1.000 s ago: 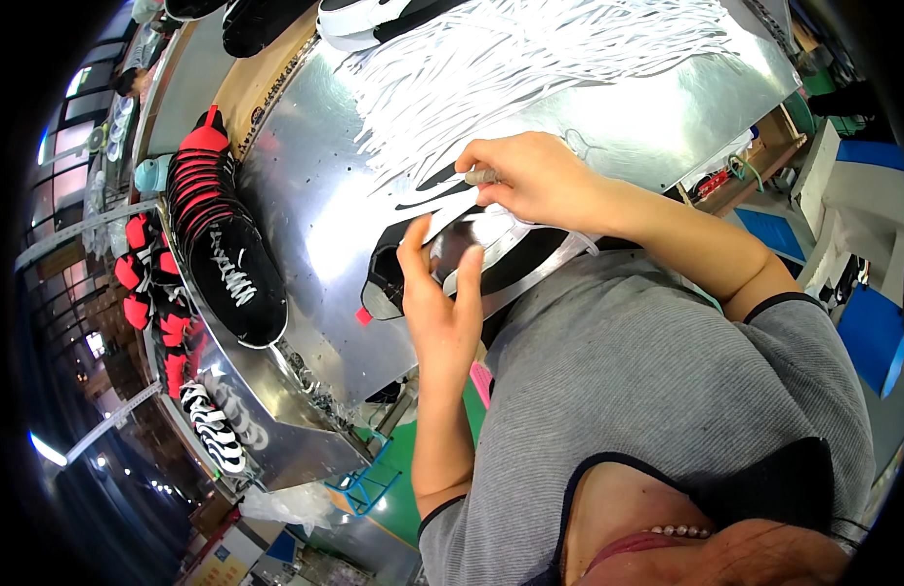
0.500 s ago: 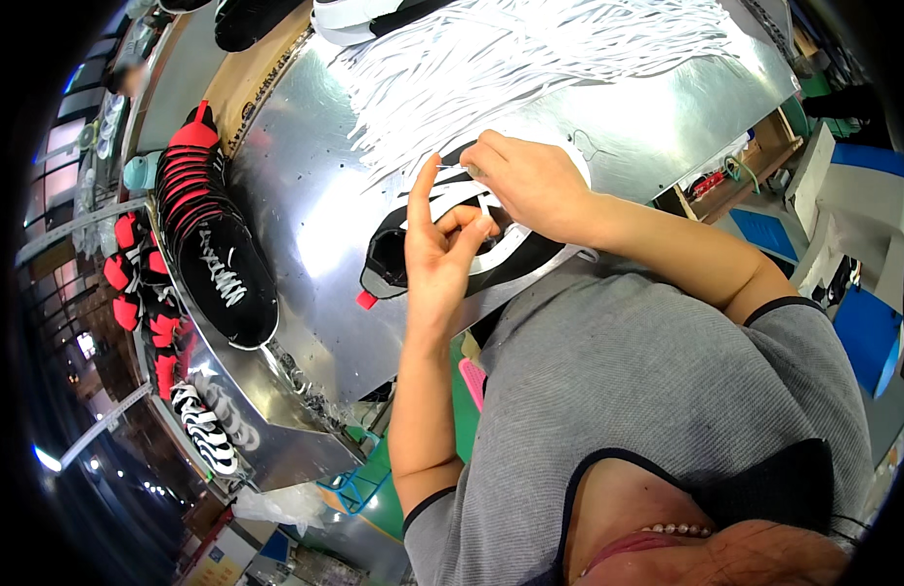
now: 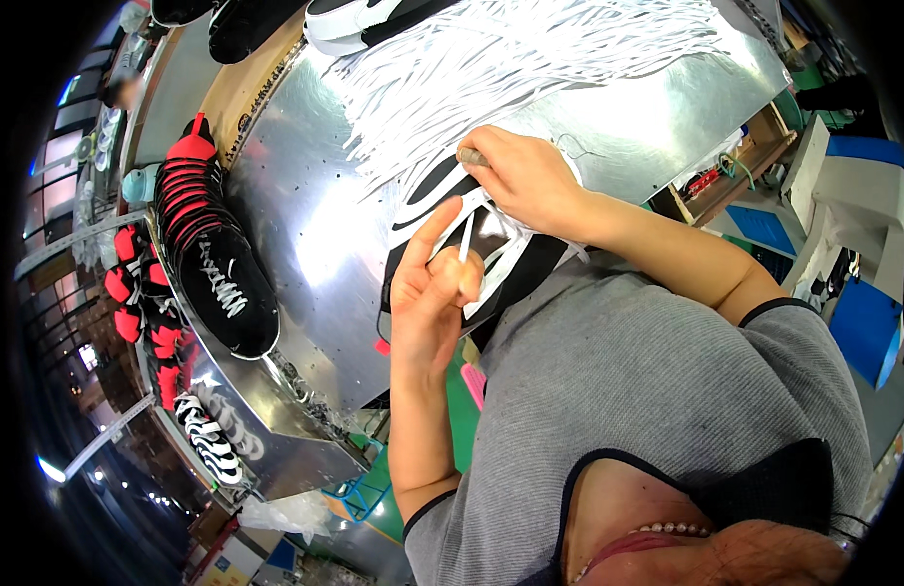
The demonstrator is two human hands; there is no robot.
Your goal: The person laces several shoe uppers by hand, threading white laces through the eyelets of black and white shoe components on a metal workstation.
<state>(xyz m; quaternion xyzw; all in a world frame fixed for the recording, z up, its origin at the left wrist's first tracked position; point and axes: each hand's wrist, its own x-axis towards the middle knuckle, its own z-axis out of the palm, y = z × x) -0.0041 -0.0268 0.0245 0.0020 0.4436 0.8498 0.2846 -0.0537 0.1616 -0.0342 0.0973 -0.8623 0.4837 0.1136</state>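
Note:
A black and white shoe [image 3: 434,184] with a small red tab [image 3: 382,347] at its heel lies on the metal table in front of me. My left hand [image 3: 432,293] is over the shoe's near side, its thumb and curled fingers pinching a white shoelace [image 3: 468,234] while the index finger points up. The lace runs taut from the pinch to the shoe's lacing area. My right hand [image 3: 530,181], at the shoe's far side, is closed around a short brownish handle [image 3: 472,156]; the tool's tip is hidden. Loose white lace hangs by the right wrist.
A wide heap of white laces [image 3: 530,49] covers the table's far part. At the left stands a row of nested black and red shoes [image 3: 188,195]. Another white and black shoe [image 3: 349,24] sits at the far edge. An open drawer [image 3: 750,176] is at the right.
My left hand has drawn back toward me, stretching the lace. The right hand has shifted slightly, and its handle now shows. The shoe has turned, its heel tab coming nearer me.

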